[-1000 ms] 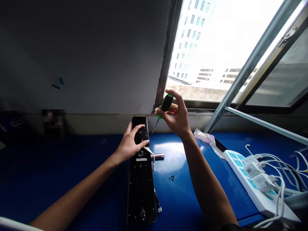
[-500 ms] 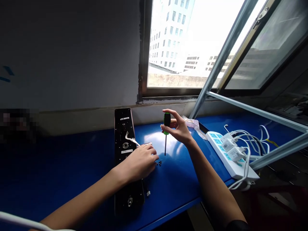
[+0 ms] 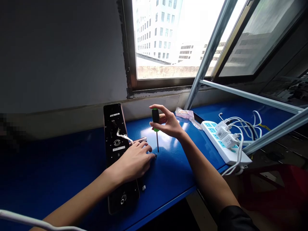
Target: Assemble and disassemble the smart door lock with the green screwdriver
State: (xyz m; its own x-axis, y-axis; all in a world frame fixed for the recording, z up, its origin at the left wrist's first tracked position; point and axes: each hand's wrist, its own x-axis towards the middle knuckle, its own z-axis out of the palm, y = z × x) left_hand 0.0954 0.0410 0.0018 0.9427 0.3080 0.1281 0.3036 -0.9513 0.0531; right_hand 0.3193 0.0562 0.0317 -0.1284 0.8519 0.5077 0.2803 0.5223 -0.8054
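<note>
I see a blue desk (image 3: pixel 173 179) running beneath a window (image 3: pixel 190 65). The black panel (image 3: pixel 112 134) lies lengthwise between the desk's back and front edges. My left hand (image 3: pixel 136 160) crosses it, fingers by the small screws (image 3: pixel 156 156); I can't tell whether they pinch one. My right hand (image 3: pixel 168 123) grasps a green-and-black screwdriver (image 3: pixel 156 120), tip down. Rightward stand a metal frame (image 3: pixel 209 51) and a power strip (image 3: pixel 222 150) with white chargers (image 3: pixel 229 141). My left hand hides part of the panel. Its labels (image 3: pixel 119 148) I can't read reliably.
</note>
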